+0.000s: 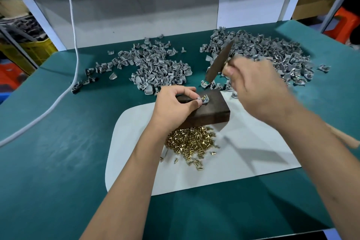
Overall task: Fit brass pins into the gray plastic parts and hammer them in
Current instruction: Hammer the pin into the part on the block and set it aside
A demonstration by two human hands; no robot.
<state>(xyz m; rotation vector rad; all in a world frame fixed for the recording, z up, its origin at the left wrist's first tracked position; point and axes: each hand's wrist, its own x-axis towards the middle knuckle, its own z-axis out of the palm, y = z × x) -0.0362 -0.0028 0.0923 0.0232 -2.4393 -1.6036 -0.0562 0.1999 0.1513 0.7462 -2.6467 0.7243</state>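
— What's the biggest thing in front of the person?

— A green table [58,161], with a white mat [243,152] lying on its middle. A white cable [72,25] drops from above and trails off across the table's left side.

— And on the table?

— Two heaps of gray plastic parts: the right heap [272,52] is the larger and sits at the far right, the left heap [153,66] lies far centre with strays spreading leftward. Nearer, a dark wooden block [210,111] rests on the mat's far edge, and a pile of brass pins [192,142] lies on the mat just in front of it.

— The hands?

— The right hand [257,91] is raised above the block's right end, blurred, its fingers curled round the handle of a hammer [220,62]; the dark metal head points up and away over the right heap.

— The left?

— The left hand [173,103] rests on the block's left part. Its thumb and forefinger pinch one gray plastic part [202,100] against the block's top, and a brass pin [204,97] stands upright in that part, its top proud of the plastic.
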